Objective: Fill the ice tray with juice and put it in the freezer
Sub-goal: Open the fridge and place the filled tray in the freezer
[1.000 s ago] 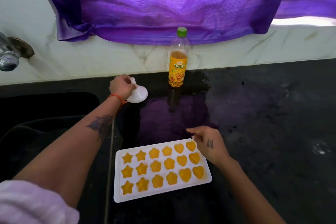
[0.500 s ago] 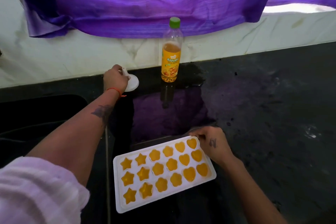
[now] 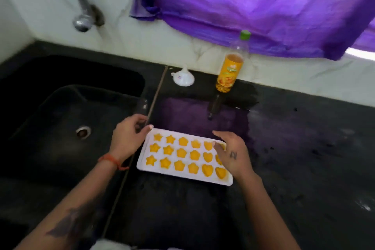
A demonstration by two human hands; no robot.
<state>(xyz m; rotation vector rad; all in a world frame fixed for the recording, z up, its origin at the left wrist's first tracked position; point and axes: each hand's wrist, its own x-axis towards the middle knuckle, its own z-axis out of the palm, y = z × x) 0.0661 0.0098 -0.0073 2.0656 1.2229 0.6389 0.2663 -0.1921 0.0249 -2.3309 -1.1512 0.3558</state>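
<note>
The white ice tray [image 3: 183, 156], its star, flower and heart cells filled with orange juice, lay flat on the black worktop [image 3: 304, 148] just beside the sink [image 3: 60, 128]. The left hand [image 3: 126, 140] was set at the tray's far left corner, fingers curled at the rim; the right hand [image 3: 233, 154] was laid over the right end, fingers loosely spread. A firm grip could not be confirmed. For the lift, both ends should be raised together and kept level, as the brimming cells would likely spill with any tilt.

Bare counter [image 3: 304, 148] lies right of the ice tray [image 3: 142, 165]; funnel [image 3: 183, 79] and bottle [image 3: 230, 71] stand behind.
</note>
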